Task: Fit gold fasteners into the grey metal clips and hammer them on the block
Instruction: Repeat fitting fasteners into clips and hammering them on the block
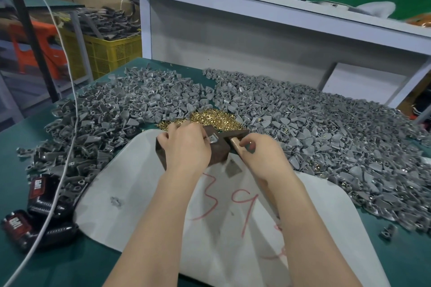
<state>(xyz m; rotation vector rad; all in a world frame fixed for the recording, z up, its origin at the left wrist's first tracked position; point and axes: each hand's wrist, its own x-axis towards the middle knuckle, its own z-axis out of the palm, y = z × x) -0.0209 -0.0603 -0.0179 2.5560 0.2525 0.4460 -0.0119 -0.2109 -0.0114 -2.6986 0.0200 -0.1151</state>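
A rusty brown metal block (219, 154) sits on a white sheet in front of me. On its top lies one grey clip (213, 139), and my left hand (186, 144) pinches that clip at its left side. My right hand (258, 151) grips the wooden handle of a hammer (235, 135), whose dark head rests just right of the clip at the block's far edge. A heap of gold fasteners (210, 120) lies directly behind the block. Whether a fastener sits in the held clip is hidden.
Large heaps of grey clips (314, 128) cover the green table (58, 263) left, behind and right. A white cable (67, 147) runs down the left side past black-and-red packets (37, 196). The white sheet (130, 193) bears red numbers. A yellow crate (105, 51) stands beyond the table.
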